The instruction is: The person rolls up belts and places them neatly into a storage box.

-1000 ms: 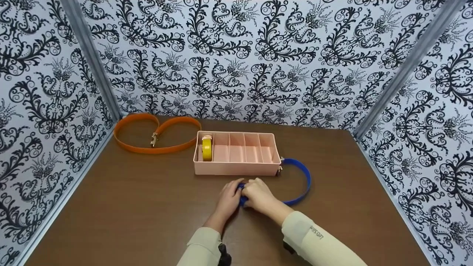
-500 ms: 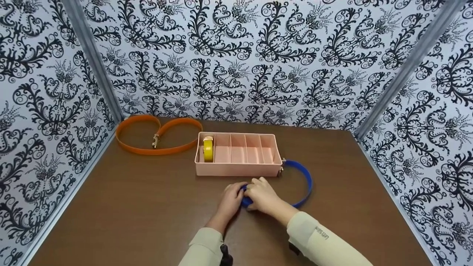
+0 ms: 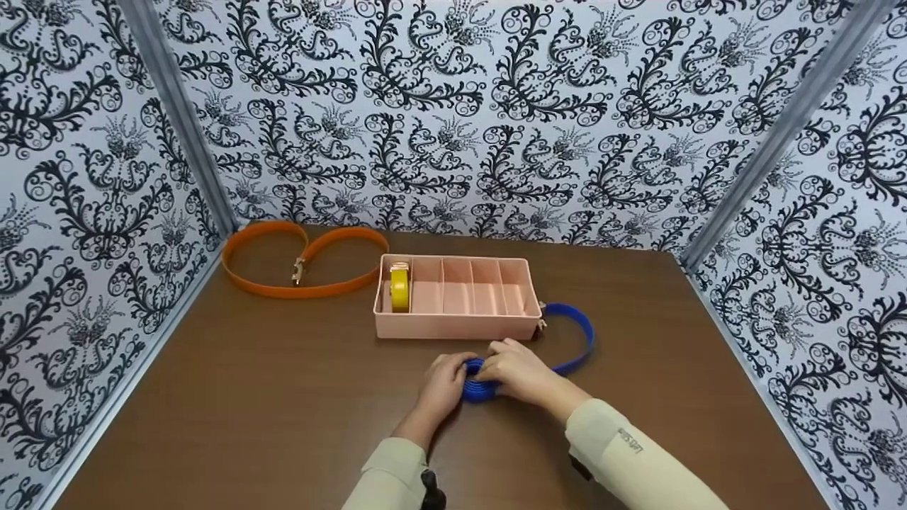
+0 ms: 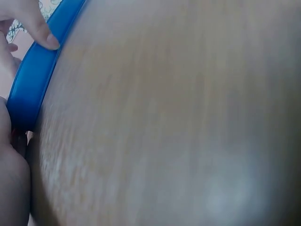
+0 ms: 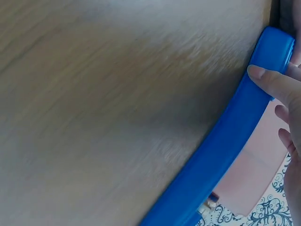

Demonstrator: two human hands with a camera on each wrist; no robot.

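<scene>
A blue strap (image 3: 579, 322) is partly wound into a flat coil (image 3: 480, 391) that stands on edge on the table between both hands. My left hand (image 3: 441, 386) holds the coil's left side with curved fingers. My right hand (image 3: 521, 372) pinches the strap on the right, its thumb (image 5: 270, 80) flat on the outer face in the right wrist view. From there the loose length curves round to the right, and its metal-fitted end (image 3: 542, 315) lies by the corner of a pink divided box (image 3: 453, 326). The left wrist view shows the blue band (image 4: 35, 80) at its left edge.
In the box's leftmost compartment stands a coiled yellow strap (image 3: 400, 290) with a metal fitting. An orange strap (image 3: 305, 290) with a gold-coloured clasp lies in a heart-like loop at the back left. Patterned panels (image 3: 453, 127) enclose the brown table (image 3: 248, 397) at the back and sides.
The right hand has shifted right along the blue strap, and more of the coil now shows between the hands. The loose loop has become smaller. The left hand stays at the coil.
</scene>
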